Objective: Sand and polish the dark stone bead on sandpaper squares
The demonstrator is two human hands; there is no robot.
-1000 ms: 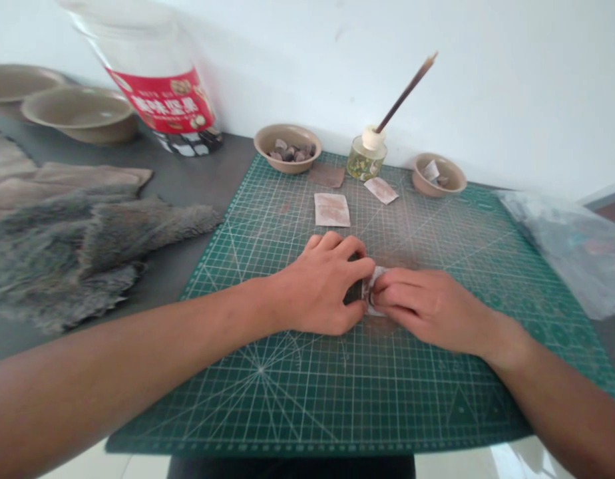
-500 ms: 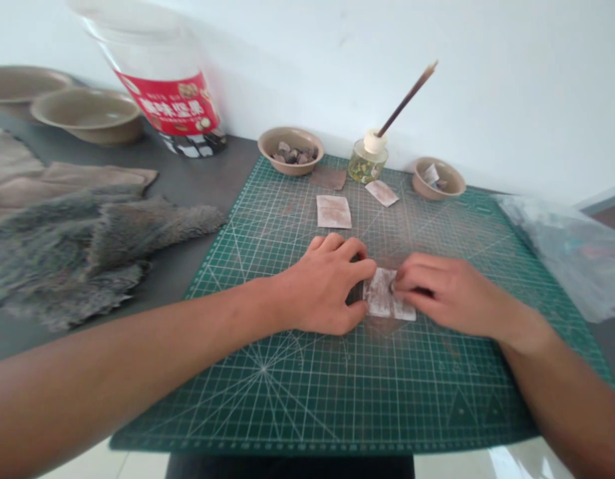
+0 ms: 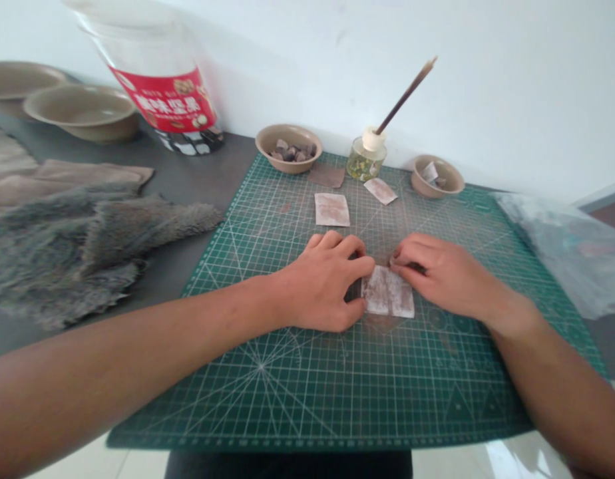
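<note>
A white sheet with brown smears (image 3: 388,293) lies flat on the green cutting mat (image 3: 307,392). My left hand (image 3: 332,283) rests at the sheet's left edge, thumb and index finger apart at its corners, with nothing visible held. At the sheet's upper right edge, my right hand (image 3: 432,269) pinches a small greyish-brown piece (image 3: 393,258), mostly hidden by the fingers. Farther back lie another smeared white sheet (image 3: 332,209), a smaller white one (image 3: 381,191) and a brown piece (image 3: 327,175).
Behind are a bowl of brown chunks (image 3: 289,150), a glass bottle with a brush (image 3: 366,158) and a small bowl (image 3: 438,177). Grey furry cloth (image 3: 62,246), a red-labelled jar (image 3: 162,100) and bowls (image 3: 82,113) stand left; a plastic bag (image 3: 557,246) lies right.
My right hand has moved up, away from me, from the middle of the sheet to its far edge, uncovering more of the sheet. My left hand has stayed in place.
</note>
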